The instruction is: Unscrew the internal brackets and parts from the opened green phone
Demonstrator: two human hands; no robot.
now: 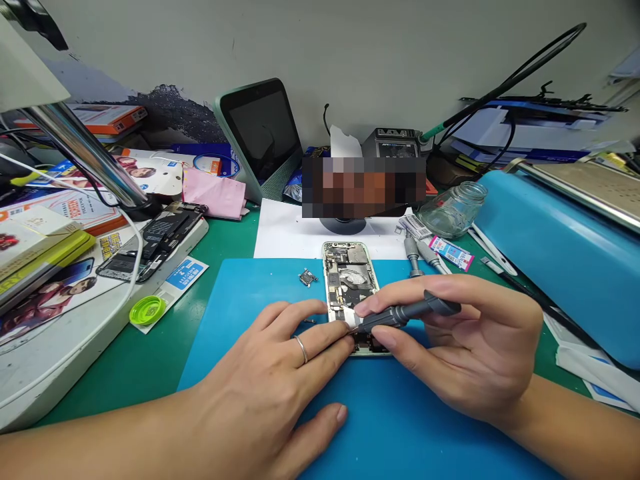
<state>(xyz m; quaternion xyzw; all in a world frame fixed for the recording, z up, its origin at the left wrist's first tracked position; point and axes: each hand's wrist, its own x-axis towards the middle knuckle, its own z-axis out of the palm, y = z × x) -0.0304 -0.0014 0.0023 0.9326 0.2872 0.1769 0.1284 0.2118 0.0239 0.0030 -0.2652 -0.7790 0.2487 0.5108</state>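
Screwdriver [407, 311] pinched in right hand [465, 347] fingers, tip on phone [349, 277] just left of them; left hand [280, 363] fingers released, flat, steadying it. Risk: tip may slip, gouging it.

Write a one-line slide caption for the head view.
Right hand holds a grey screwdriver to an opened phone on a blue mat; left hand touches its edge.

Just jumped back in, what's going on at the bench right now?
A person is working on an opened phone that lies on a blue mat. The right hand grips a grey screwdriver, its tip at the phone's lower end. The left hand rests on the mat, fingertips against the phone's left edge. A small loose part lies on the mat, left of the phone.
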